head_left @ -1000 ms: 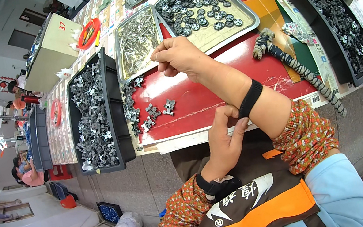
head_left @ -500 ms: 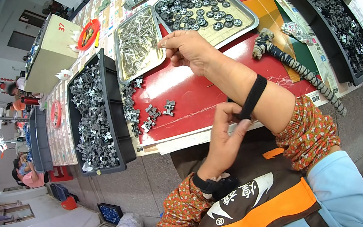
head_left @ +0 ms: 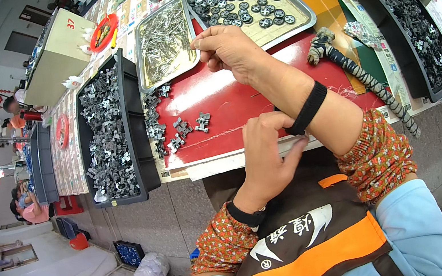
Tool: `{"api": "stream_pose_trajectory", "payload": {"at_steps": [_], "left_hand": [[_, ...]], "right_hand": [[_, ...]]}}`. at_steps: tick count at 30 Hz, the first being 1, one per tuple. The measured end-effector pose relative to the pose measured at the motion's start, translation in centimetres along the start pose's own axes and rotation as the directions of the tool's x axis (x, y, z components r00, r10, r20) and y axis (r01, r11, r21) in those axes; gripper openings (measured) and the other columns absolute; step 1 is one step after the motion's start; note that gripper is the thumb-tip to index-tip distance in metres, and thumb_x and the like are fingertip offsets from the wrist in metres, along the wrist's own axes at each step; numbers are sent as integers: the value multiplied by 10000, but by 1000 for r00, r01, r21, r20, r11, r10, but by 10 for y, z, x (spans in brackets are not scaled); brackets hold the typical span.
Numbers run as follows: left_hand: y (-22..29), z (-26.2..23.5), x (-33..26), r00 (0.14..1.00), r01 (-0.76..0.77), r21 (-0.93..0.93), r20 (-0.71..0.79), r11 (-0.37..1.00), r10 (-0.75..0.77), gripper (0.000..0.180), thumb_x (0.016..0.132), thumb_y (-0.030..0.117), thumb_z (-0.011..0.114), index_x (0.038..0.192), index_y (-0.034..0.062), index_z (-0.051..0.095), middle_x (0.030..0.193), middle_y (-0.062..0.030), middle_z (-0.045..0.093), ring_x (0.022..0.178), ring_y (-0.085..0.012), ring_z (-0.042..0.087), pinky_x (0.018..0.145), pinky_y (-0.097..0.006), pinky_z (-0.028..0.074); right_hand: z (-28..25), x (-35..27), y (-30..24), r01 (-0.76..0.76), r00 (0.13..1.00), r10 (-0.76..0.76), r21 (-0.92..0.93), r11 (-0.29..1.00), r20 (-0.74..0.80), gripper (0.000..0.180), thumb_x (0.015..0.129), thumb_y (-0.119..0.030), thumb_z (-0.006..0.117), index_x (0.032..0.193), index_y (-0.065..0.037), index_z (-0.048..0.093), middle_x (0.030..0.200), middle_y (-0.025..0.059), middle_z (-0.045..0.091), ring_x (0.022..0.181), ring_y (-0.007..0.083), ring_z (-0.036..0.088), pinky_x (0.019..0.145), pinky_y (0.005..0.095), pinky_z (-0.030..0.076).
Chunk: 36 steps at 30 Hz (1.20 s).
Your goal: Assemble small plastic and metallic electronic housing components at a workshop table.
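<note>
My right hand [head_left: 227, 50] is raised over the red work surface, near the tray of metal pins [head_left: 165, 46]. Its fingers curl together; anything between them is hidden or too small to make out. Around my right forearm runs a black strap [head_left: 309, 108]. My left hand [head_left: 267, 156] is at the strap's lower edge, fingers bent behind it and thumb below, closed on it. Another black band [head_left: 245, 215] circles my left wrist. Left of my hands, small grey plastic parts [head_left: 182, 131] lie on the red surface.
A black bin of grey parts [head_left: 108, 138] stands left, another bin of black parts [head_left: 410, 21] right. Beyond is a tray of small black wheels [head_left: 298, 7]. A wrapped hammer-shaped tool [head_left: 362, 78] lies at right. A red round dish [head_left: 103, 32] sits far left.
My left hand has moved up a little and its fingers sit closer against the strap. My right hand keeps nearly the same pose. The view has shifted slightly.
</note>
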<state>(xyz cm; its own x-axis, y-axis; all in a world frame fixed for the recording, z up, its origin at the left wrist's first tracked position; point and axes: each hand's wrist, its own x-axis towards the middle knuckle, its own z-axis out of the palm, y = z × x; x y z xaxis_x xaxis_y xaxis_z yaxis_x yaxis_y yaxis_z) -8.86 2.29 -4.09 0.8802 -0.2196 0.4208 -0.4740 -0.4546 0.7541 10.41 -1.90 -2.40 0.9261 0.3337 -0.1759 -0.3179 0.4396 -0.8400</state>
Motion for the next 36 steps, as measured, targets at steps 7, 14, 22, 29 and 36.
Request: {"api": "stream_pose_trajectory", "payload": {"at_steps": [7,14,22,29,36], "left_hand": [[-10,19,-4,973,-106,172,-183,979,137,559,738,14,800,1183,101,474,1032,-105,586,925,-310,550,905,-462,398],[-12,30,-1,904,-74,222,-397,972,159,431,752,-17,775,1061,81,491,968,-116,561,866,-308,555,839,-416,433],[-9,39,-8,854,29,188,-515,982,74,529,699,-88,790,1113,86,510,1052,-167,573,947,-362,588,832,-448,483],[10,14,-26,981,19,111,-194,994,3,531,832,7,746,1305,9,504,1298,-195,512,1231,-335,496,1096,-429,377],[27,-45,21,936,-110,393,-268,913,228,209,917,24,683,1123,56,686,1135,-120,638,1110,-292,565,992,-414,415]], "right_hand": [[17,-12,3,-36,999,38,-40,999,27,100,967,-131,713,987,-35,694,714,19,652,536,88,557,500,241,461],[23,-15,8,-25,996,33,-96,995,81,77,951,-108,698,969,-39,670,718,60,662,541,106,571,491,252,452],[37,-19,9,37,995,-18,-198,979,96,144,987,-174,705,980,-30,690,726,21,651,581,83,578,527,245,470],[22,-23,15,533,544,-440,-699,-477,715,104,854,-176,668,840,-74,681,715,64,682,724,257,692,721,431,490],[15,-61,22,281,389,46,-71,-957,920,185,851,-207,618,763,-44,630,683,68,575,724,248,565,826,451,431]]}}
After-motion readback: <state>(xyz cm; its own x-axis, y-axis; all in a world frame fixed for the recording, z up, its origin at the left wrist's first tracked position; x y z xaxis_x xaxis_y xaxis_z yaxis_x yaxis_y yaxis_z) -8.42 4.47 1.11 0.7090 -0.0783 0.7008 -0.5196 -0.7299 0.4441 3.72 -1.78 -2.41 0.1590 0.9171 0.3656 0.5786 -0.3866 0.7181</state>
